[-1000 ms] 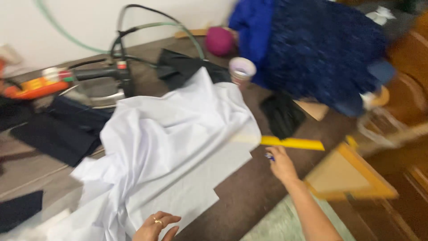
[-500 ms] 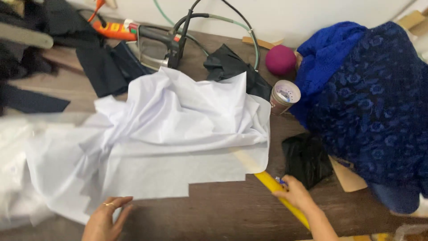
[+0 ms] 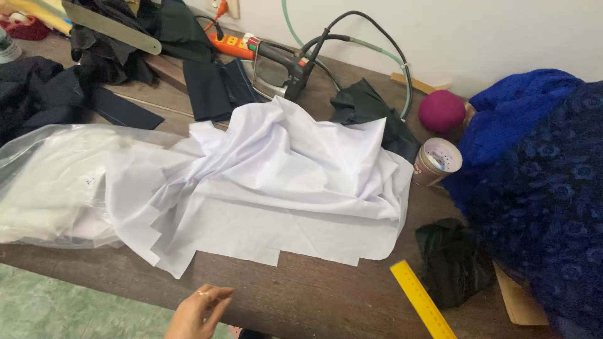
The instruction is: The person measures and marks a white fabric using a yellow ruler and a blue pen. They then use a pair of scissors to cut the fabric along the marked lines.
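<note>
Since a moment ago: my left hand has slid rightward along the near table edge, and my right hand, which was at the yellow ruler, has dropped out of view.
Left hand: empty, fingers loosely apart and slightly curled, a ring on one finger, hovering over the near edge of the dark wooden table, touching nothing.
Right hand: not visible, so I cannot tell whether it is open or closed.
White fabric: lies rumpled across the middle of the table, its notched cut edge facing me; my left hand is near that edge, just short of it and apart from it.
Around it: a clear plastic bag of white cloth partly under the fabric on my left; a steam iron beyond it; a paper cup touching its right edge; a black cloth wad beside the ruler.
Risk: I judge a careless tug on the fabric could knock the cup over, since they touch.
Risk two: the ruler overhangs the near edge and a brushing sleeve could send it off.
</note>
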